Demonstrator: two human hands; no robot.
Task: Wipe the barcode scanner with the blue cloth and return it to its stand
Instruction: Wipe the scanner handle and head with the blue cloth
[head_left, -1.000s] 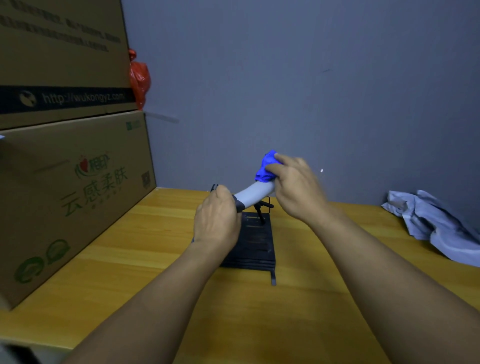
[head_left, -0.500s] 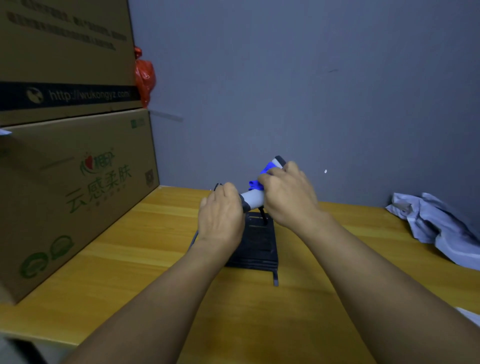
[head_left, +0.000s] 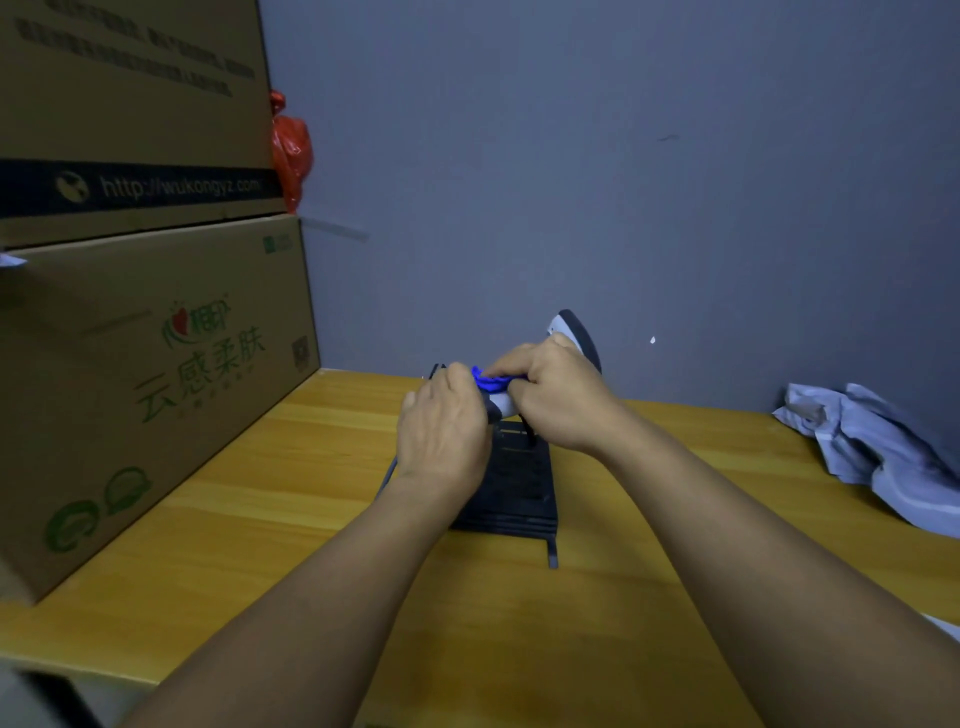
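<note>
The grey and black barcode scanner (head_left: 571, 332) is held in the air above its black stand (head_left: 519, 483) on the wooden table. My left hand (head_left: 444, 431) grips the lower end of its handle. My right hand (head_left: 556, 400) presses the small blue cloth (head_left: 491, 382) against the handle, right beside my left hand. The scanner's head sticks out above and behind my right hand. Most of the handle is hidden by my hands.
Two stacked cardboard boxes (head_left: 145, 364) fill the left side of the table (head_left: 260, 519). A red plastic bag (head_left: 291, 150) hangs behind them. A crumpled pale grey cloth (head_left: 872, 452) lies at the right. The grey wall is close behind the stand.
My right hand has slid the blue cloth down the scanner from its head to the handle, ending beside my left hand. The head is now uncovered.
</note>
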